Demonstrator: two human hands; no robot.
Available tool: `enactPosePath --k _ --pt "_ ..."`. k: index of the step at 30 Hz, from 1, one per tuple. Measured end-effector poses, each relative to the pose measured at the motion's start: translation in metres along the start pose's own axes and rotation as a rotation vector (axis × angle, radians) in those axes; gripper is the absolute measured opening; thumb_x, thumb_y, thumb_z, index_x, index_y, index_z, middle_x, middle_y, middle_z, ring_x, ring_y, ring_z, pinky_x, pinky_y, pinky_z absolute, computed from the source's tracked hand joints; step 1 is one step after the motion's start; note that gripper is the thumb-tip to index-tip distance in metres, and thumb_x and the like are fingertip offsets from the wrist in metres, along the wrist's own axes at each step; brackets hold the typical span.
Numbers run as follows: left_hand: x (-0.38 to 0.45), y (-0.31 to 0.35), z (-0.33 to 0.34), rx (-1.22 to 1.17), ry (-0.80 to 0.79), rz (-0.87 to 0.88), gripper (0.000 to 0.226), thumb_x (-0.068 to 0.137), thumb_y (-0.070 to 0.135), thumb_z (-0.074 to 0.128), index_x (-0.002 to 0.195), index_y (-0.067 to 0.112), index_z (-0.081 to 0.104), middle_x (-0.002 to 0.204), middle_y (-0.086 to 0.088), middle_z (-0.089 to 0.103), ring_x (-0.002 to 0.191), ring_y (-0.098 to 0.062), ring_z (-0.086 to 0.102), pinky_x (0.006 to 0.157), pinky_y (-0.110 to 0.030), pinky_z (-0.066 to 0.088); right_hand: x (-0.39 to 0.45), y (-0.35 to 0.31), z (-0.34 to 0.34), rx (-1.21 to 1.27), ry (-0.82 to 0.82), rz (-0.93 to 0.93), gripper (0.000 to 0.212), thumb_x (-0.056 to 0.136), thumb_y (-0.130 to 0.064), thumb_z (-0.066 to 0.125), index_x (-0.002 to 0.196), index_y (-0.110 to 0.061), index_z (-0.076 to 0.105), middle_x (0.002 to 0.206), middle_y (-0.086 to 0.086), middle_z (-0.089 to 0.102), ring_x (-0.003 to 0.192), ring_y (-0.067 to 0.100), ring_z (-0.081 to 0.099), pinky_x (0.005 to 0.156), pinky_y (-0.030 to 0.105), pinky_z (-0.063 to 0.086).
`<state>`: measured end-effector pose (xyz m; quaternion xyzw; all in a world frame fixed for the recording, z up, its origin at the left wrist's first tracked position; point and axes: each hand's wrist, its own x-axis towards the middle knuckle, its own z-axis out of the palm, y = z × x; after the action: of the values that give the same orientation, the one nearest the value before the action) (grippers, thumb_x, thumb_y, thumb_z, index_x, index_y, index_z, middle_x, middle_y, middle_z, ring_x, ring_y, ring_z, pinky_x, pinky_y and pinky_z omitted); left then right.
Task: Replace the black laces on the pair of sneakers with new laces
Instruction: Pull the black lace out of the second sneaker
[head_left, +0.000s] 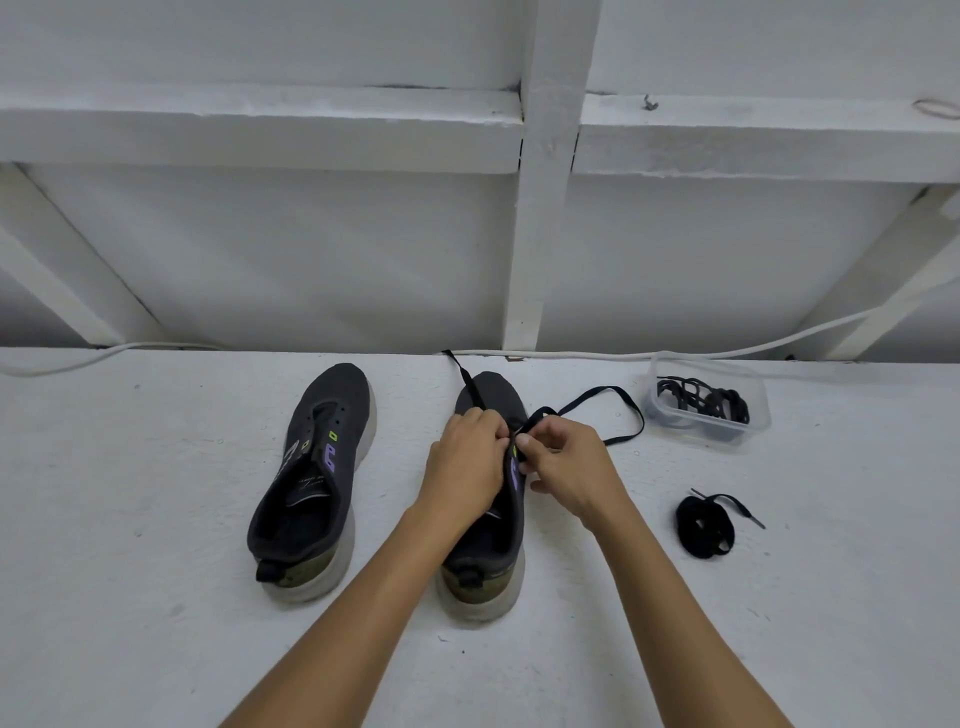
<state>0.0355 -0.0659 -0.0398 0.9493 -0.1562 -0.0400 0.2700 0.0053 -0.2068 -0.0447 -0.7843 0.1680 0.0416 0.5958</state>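
Here, fingers: on both hands we see them curled and pinching the black lace (621, 402) over the eyelet area of the right sneaker (491, 558).
Left hand (462, 465): it lies on the upper of that sneaker, fingers bent round a strand of the lace; one end of the lace runs from this hand up over the toe to the back edge of the counter (156, 649).
Right hand (566, 465): it sits just beside the left hand, thumb and forefinger nipping the lace at the sneaker's right edge; from it the lace loops out to the right and lies flat on the counter.
Right sneaker: dark with a pale sole, heel toward us, toe away, standing upright on the counter between our forearms.
Left sneaker (311, 488): the same kind, standing apart to the left, and we see bare eyelets with no lace in them.
Bundled lace (706, 527): a black coil lies on the counter to the right of the right hand, its tips sticking out.
Clear tub (758, 410): it stands near the back right and holds more black laces.
White cable (571, 356): it runs along the back edge of the counter under the white wall frame.
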Motion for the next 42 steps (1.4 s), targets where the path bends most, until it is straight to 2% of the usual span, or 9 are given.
enactPosePath --k 4,14,17,20,26,28,32,36,42 --pt "0.001 -0.005 0.002 -0.035 0.023 -0.057 0.014 0.100 0.016 0.050 0.098 0.013 0.064 0.102 -0.003 0.062 0.099 -0.022 0.052 0.078 -0.028 0.039 -0.002 -0.001 0.002 0.021 -0.008 0.012 0.017 0.096 -0.017 0.066 0.082 -0.007 0.067 0.081 0.013 0.073 0.071 0.015 0.067 0.067 0.038 0.061" --pt "0.002 -0.007 0.002 -0.181 0.079 -0.066 0.010 0.094 0.014 0.061 0.096 0.013 0.071 0.095 0.000 0.070 0.088 -0.017 0.061 0.081 -0.029 0.049 0.003 -0.005 0.003 -0.104 -0.047 0.023 0.014 0.097 -0.022 0.062 0.088 -0.013 0.063 0.083 0.003 0.073 0.074 0.017 0.073 0.069 0.040 0.062" --pt "0.001 -0.007 -0.006 -0.339 0.133 -0.198 0.003 0.089 0.017 0.068 0.086 0.018 0.069 0.084 0.005 0.068 0.072 -0.004 0.059 0.070 -0.018 0.049 0.003 -0.009 0.001 0.094 -0.011 0.138 0.015 0.104 -0.021 0.050 0.096 -0.009 0.055 0.090 0.008 0.074 0.068 0.015 0.069 0.072 0.042 0.062" --pt "-0.001 -0.017 -0.015 -0.565 0.160 -0.416 0.008 0.092 0.026 0.063 0.087 0.026 0.070 0.085 0.009 0.070 0.081 -0.006 0.064 0.069 -0.018 0.045 -0.002 -0.005 0.000 0.263 0.139 0.212 0.028 0.107 -0.030 0.042 0.105 -0.007 0.057 0.089 0.011 0.075 0.070 0.022 0.071 0.068 0.041 0.063" --pt "0.006 -0.038 -0.029 -0.792 -0.002 -0.473 0.016 0.096 0.022 0.062 0.100 0.018 0.076 0.091 0.000 0.072 0.079 -0.011 0.067 0.074 -0.024 0.058 -0.043 0.006 0.017 0.078 0.143 0.017 0.018 0.094 -0.049 0.063 0.097 -0.035 0.074 0.096 -0.024 0.073 0.094 -0.008 0.065 0.092 0.028 0.055" --pt "0.009 -0.044 -0.031 -0.627 -0.013 -0.366 0.017 0.091 0.026 0.069 0.106 0.022 0.077 0.093 0.006 0.073 0.082 -0.012 0.069 0.082 -0.022 0.056 -0.054 0.007 0.026 0.090 0.108 -0.004 0.022 0.092 -0.048 0.067 0.110 -0.038 0.073 0.112 -0.030 0.068 0.111 -0.012 0.058 0.102 0.026 0.049" --pt "0.010 -0.044 -0.029 -0.235 0.071 -0.100 0.019 0.088 0.026 0.074 0.106 0.022 0.078 0.100 0.008 0.068 0.089 -0.006 0.059 0.074 -0.001 0.037 -0.064 0.006 0.036 0.086 0.082 -0.018 0.046 0.094 -0.046 0.065 0.137 -0.030 0.062 0.138 -0.025 0.052 0.136 -0.008 0.042 0.114 0.022 0.037" --pt "0.015 -0.048 -0.022 -0.039 0.107 0.122 0.011 0.090 0.018 0.069 0.097 0.016 0.078 0.101 0.002 0.072 0.096 -0.019 0.062 0.084 -0.033 0.048 -0.066 0.007 0.043 -0.008 0.080 -0.067 0.045 0.101 -0.041 0.055 0.145 -0.027 0.054 0.145 -0.019 0.050 0.137 -0.004 0.041 0.109 0.015 0.033" --pt "0.022 -0.040 -0.021 0.021 -0.007 0.155 0.009 0.097 0.015 0.053 0.096 0.010 0.059 0.094 0.001 0.057 0.088 -0.020 0.053 0.075 -0.031 0.042 -0.067 0.009 0.041 -0.002 0.075 -0.067 0.043 0.103 -0.041 0.050 0.144 -0.028 0.055 0.151 -0.012 0.049 0.142 0.003 0.040 0.117 0.027 0.035"
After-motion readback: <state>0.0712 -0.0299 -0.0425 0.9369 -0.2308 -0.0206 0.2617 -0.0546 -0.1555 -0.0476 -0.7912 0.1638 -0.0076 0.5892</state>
